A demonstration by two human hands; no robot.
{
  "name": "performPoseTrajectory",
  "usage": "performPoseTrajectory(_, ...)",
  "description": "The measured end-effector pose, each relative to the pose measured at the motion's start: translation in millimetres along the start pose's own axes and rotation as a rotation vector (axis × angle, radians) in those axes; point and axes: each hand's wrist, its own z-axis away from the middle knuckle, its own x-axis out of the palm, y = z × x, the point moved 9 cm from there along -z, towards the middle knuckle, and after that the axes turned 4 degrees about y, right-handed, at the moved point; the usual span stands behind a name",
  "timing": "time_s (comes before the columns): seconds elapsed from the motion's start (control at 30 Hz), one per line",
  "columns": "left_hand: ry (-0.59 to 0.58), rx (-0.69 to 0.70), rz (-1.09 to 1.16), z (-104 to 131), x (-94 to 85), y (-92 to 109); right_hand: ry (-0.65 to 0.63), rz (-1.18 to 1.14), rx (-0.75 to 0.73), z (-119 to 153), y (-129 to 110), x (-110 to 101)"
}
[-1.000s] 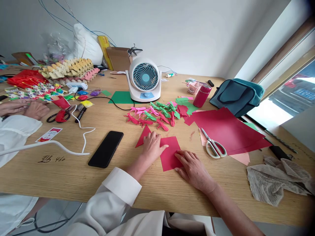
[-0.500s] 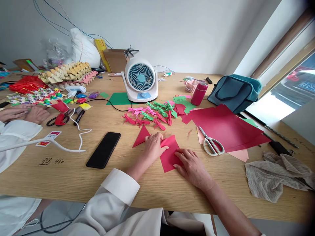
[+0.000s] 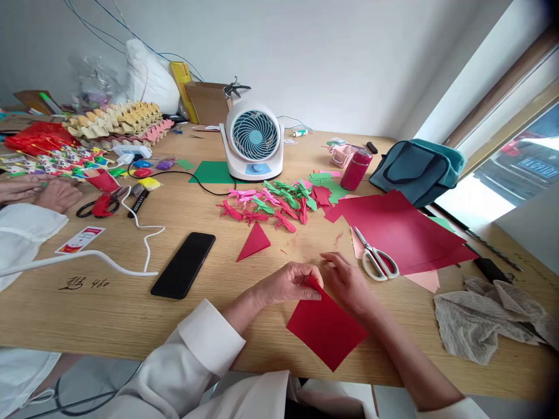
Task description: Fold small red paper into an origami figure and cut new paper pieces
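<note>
A square of red paper (image 3: 327, 334) hangs tilted near the table's front edge, one corner pointing toward me. My left hand (image 3: 292, 284) pinches its top corner between thumb and fingers. Just right of that corner is my right hand (image 3: 349, 286), fingers stretched out and apart, its wrist beside the paper's right edge; its thumb is hidden. Beyond my left hand lies a folded red paper triangle (image 3: 254, 241). Small cut and folded paper figures (image 3: 283, 201) in pink, green and red are heaped behind it. White-handled scissors (image 3: 378, 259) rest on large red sheets (image 3: 410, 233) to the right.
A black phone (image 3: 183, 265) lies left of my hands. A white fan (image 3: 255, 139) stands at the back, with a red bottle (image 3: 356, 170) and a teal bag (image 3: 417, 171) farther right. A crumpled cloth (image 3: 489, 320) lies at right. Another person's hands (image 3: 56, 195) are at far left.
The red paper has been lifted off the table, turned cornerwise and brought closer to me. My left hand moved right to its corner; my right hand let go of its side.
</note>
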Motion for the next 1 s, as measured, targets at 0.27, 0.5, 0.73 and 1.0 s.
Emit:
performPoseTrajectory(0.27,-0.341,-0.146,0.225,13,25.9,-11,-0.557,0.18,-0.51,-17,-66,93)
performPoseTrajectory(0.5,-0.118,-0.222,0.337,6,-0.9,-31,0.007,0.626,0.057,-47,11,19)
performPoseTrajectory(0.73,-0.146,-0.237,0.346,7,3.1,-33,-0.397,0.38,-0.422,-36,-45,83)
performPoseTrajectory(1.0,0.06,-0.196,0.495,3,-19.9,-37,-0.062,0.396,-0.181,-38,-9,43)
